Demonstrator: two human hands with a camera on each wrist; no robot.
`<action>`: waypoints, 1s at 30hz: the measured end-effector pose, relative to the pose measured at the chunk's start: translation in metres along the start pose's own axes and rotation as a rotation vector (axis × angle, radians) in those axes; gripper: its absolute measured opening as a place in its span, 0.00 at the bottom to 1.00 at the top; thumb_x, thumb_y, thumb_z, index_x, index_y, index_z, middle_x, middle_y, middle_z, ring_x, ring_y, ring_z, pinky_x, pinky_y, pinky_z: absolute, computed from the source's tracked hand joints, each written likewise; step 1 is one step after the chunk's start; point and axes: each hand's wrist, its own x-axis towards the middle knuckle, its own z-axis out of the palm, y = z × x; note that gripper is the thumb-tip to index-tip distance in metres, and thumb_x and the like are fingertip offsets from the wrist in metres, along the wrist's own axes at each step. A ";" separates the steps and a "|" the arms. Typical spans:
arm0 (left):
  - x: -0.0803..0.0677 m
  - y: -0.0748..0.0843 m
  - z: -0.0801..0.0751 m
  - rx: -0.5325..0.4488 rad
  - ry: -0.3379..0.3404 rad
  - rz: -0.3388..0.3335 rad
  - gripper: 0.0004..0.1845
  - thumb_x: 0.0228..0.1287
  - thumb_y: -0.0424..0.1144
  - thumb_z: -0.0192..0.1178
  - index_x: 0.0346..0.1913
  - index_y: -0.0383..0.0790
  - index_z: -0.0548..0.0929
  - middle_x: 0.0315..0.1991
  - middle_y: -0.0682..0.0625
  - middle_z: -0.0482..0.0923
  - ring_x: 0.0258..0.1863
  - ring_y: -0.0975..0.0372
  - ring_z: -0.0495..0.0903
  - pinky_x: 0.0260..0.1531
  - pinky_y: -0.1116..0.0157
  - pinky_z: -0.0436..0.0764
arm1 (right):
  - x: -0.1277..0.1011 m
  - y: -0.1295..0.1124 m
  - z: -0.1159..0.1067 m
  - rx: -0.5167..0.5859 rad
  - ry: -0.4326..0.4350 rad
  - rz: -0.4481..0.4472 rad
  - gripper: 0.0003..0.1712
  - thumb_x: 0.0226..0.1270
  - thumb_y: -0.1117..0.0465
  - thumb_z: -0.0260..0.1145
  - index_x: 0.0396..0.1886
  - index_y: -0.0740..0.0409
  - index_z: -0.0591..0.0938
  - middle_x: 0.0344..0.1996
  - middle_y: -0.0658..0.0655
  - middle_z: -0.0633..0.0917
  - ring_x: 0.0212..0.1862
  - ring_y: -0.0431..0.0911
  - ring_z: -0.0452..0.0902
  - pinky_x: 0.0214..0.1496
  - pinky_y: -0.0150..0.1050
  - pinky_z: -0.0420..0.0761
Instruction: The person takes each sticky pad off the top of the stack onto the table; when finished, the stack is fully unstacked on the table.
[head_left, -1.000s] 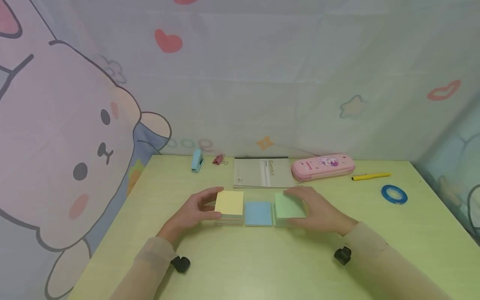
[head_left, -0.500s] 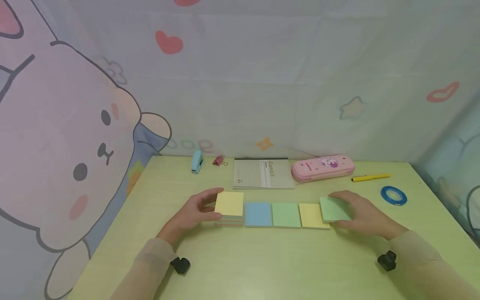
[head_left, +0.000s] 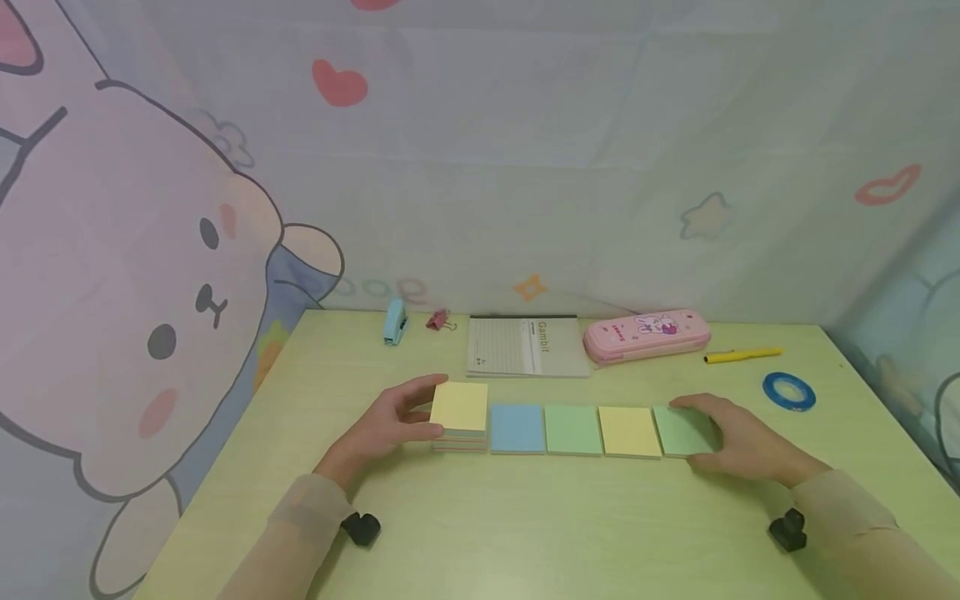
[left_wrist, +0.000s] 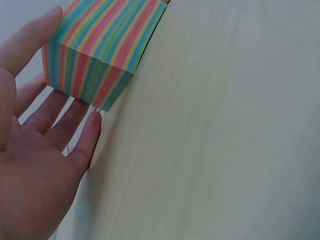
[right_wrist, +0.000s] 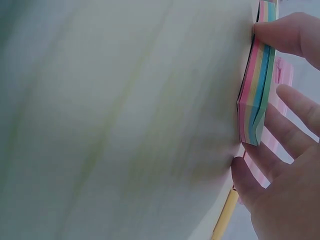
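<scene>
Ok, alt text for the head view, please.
Two hands bracket a row of five note stacks on a green table: the left hand holds a thick yellow-topped stack, the right hand holds a thin green-topped stack. Behind lie a notebook and pink case.

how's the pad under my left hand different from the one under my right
The pad at the left hand has a yellow top sheet and is a thick block; the pad at the right hand has a green top and is much thinner. The yellow-topped pad ends the row on the left, the green-topped pad on the right. Both show pink, yellow, blue and green striped edges and lie flat on the table.
</scene>
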 end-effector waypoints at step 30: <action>0.000 -0.002 0.000 -0.034 0.007 -0.020 0.44 0.67 0.30 0.71 0.81 0.32 0.60 0.76 0.34 0.67 0.66 0.40 0.78 0.61 0.63 0.83 | 0.081 -0.135 0.048 0.139 0.142 -0.240 0.41 0.69 0.50 0.74 0.74 0.63 0.71 0.71 0.62 0.76 0.73 0.60 0.70 0.74 0.62 0.71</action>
